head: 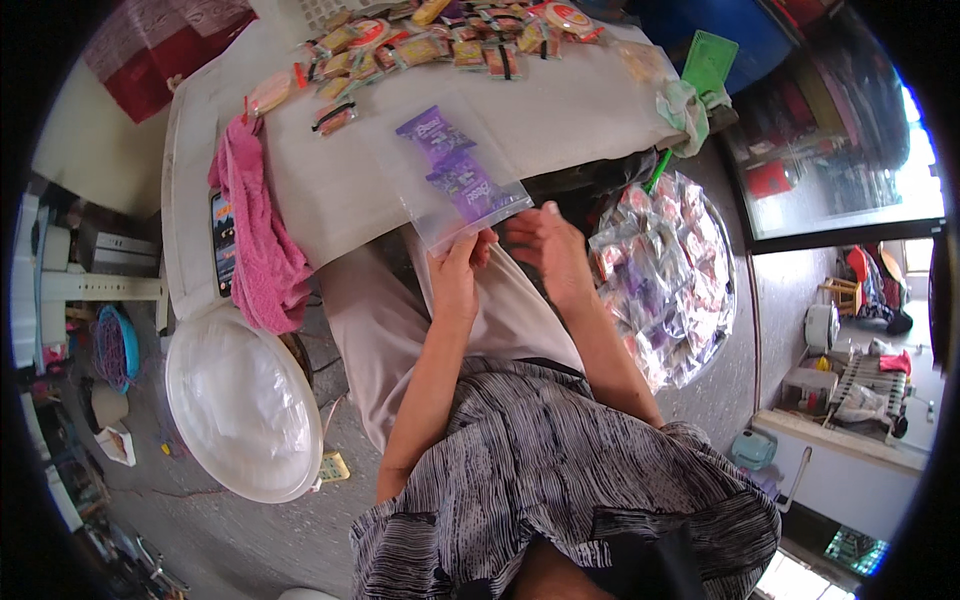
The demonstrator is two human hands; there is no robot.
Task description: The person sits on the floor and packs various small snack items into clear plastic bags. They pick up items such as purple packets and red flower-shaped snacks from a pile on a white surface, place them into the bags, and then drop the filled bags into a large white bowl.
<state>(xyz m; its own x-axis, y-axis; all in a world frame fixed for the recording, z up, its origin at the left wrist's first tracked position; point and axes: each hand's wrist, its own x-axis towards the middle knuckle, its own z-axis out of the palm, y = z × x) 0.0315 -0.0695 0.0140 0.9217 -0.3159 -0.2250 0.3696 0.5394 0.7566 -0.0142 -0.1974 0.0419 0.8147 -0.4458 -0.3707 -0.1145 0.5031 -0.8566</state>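
Observation:
My left hand (455,271) pinches the near edge of a clear plastic bag (427,238) between thumb and fingers. Two purple printed packets (463,184) show through the bag, one behind the other. Part of the bag lies over the white tabletop (337,187), and its near end sticks out past the table's edge above my lap. My right hand (553,251) is raised just right of the bag's near corner, slightly blurred. Its fingers are apart, and I see nothing in it.
Small wrapped packets (420,49) are heaped at the table's far side. On the left, a pink towel (259,232) hangs past the edge beside a phone (223,244). A white basin (240,405) stands below. Filled clear bags (660,277) crowd a round container on the right.

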